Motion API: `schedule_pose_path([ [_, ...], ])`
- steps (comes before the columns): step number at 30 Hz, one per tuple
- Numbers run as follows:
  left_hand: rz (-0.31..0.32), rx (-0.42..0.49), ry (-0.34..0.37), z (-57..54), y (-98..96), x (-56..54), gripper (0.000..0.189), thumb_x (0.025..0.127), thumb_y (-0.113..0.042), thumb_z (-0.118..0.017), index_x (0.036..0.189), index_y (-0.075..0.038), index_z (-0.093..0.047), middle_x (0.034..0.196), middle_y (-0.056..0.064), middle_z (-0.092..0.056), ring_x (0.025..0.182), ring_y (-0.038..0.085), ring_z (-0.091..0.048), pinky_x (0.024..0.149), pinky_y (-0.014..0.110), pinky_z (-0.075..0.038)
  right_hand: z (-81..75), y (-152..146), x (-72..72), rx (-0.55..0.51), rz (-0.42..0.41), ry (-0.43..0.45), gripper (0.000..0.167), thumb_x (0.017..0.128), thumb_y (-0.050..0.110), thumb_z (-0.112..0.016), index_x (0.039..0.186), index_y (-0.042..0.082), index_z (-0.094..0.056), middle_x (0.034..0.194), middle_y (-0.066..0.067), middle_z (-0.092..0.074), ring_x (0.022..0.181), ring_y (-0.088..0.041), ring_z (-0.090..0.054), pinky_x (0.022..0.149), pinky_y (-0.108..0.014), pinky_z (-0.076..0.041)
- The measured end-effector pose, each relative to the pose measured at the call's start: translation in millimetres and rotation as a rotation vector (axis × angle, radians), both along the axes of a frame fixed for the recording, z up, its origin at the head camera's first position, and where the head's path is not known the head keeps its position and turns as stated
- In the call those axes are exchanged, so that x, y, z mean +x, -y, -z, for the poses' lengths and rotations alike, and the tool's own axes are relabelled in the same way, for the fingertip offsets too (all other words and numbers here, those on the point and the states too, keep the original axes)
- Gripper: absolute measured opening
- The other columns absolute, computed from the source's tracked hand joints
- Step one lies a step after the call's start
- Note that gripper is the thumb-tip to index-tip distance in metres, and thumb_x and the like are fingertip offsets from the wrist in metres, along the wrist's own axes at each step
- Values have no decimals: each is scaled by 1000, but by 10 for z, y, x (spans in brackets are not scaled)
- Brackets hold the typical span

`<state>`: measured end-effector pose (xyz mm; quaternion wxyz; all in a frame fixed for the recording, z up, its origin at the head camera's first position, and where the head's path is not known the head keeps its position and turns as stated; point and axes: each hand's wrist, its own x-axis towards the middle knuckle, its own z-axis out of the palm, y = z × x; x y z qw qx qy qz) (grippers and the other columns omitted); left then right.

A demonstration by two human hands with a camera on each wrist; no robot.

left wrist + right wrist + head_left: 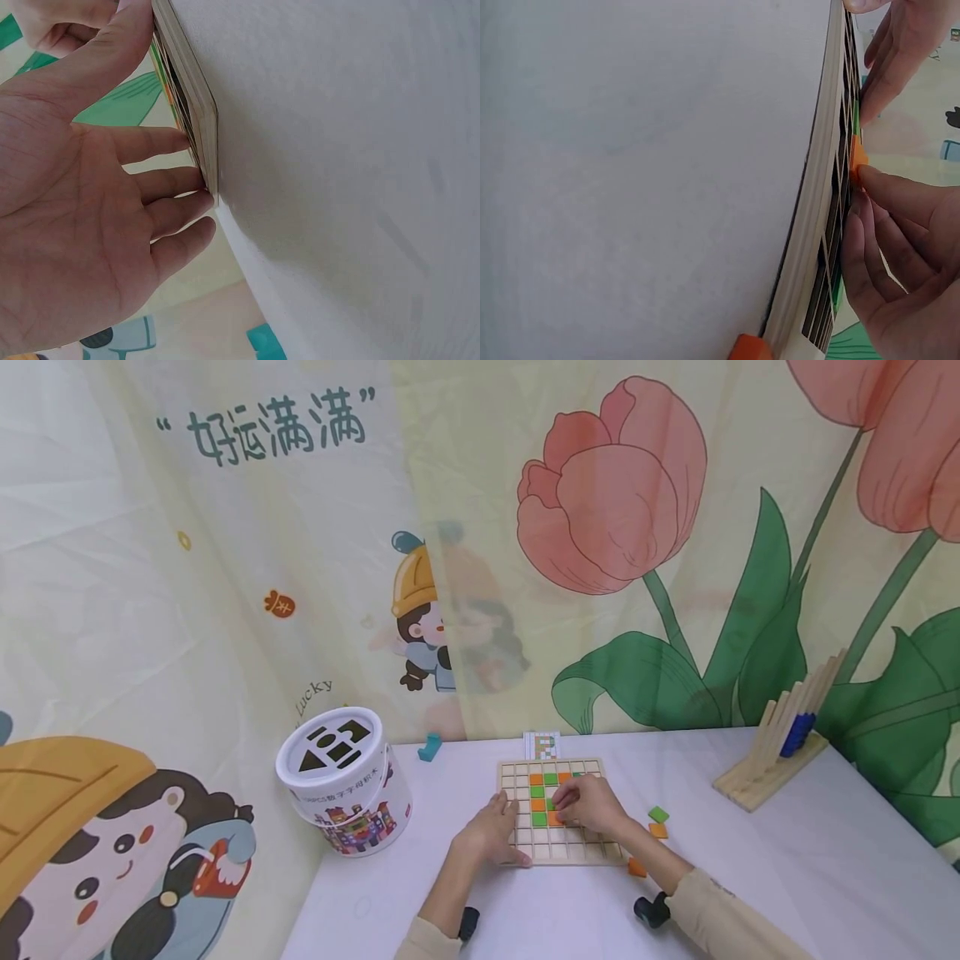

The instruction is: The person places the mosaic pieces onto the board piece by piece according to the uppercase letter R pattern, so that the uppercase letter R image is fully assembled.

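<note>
A wooden grid board (562, 853) lies on the white table, with several green and orange square tiles set in its cells. My left hand (491, 831) steadies the board's left side; in the left wrist view its fingers are fairly straight, their tips against the board's edge (204, 124). Over the middle of the grid, my right hand (592, 807) pinches an orange tile (858, 154) between thumb and fingers at the board's surface. Whether this tile sits fully in its cell cannot be told.
Right of the board lie a green tile (658, 814) and orange tiles (657, 831). A small pattern card (542, 745) is behind the board. A white bucket (345, 785) and a teal block (430, 747) stand left, a wooden rod stand (772, 768) right.
</note>
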<state>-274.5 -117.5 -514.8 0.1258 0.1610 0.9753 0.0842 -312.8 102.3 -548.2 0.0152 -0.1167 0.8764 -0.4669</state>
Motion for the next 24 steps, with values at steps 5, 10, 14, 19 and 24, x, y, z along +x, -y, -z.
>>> schedule_pose_path([
  [5, 6, 9, 0, -26, 13, 3, 104, 78, -49, -90, 157, -1, -43, 167, 21, -32, 156, 33, -29, 123, 46, -35, -9, -17, 14, 26, -2, -16, 18, 81, 0, -87, 90, 11, -77, 80, 6, -70, 77, -11, -66, 73, -27, -60],
  [10, 5, 14, -6, -38, 9, 2, 103, 78, -48, -90, 156, 0, -43, 167, 22, -33, 156, 33, -29, 122, 46, -36, -74, -83, 54, 29, 25, -15, 18, 82, 1, -87, 92, 11, -76, 81, 6, -71, 77, -11, -66, 73, -27, -59],
  [14, 1, 17, -15, -32, -1, 9, 105, 75, -47, -92, 156, 0, -45, 166, 22, -34, 156, 33, -29, 122, 47, -36, -115, -191, 85, 38, 47, -41, 16, 84, 1, -85, 94, 10, -77, 81, 7, -71, 77, -11, -66, 72, -25, -58],
  [19, 3, 20, -14, -21, -10, 8, 106, 74, -48, -92, 156, 0, -44, 166, 22, -34, 156, 33, -29, 123, 46, -35, -168, -385, 132, 56, 69, -85, 14, 84, 3, -85, 94, 8, -78, 80, 5, -71, 76, -12, -66, 69, -26, -57],
  [24, 8, 17, -17, -12, -16, 7, 106, 75, -48, -92, 156, 1, -44, 166, 22, -34, 156, 33, -29, 123, 46, -34, -189, -568, 202, 78, 100, -63, 12, 86, 6, -84, 97, 8, -78, 83, 4, -71, 79, -14, -65, 70, -25, -57],
])
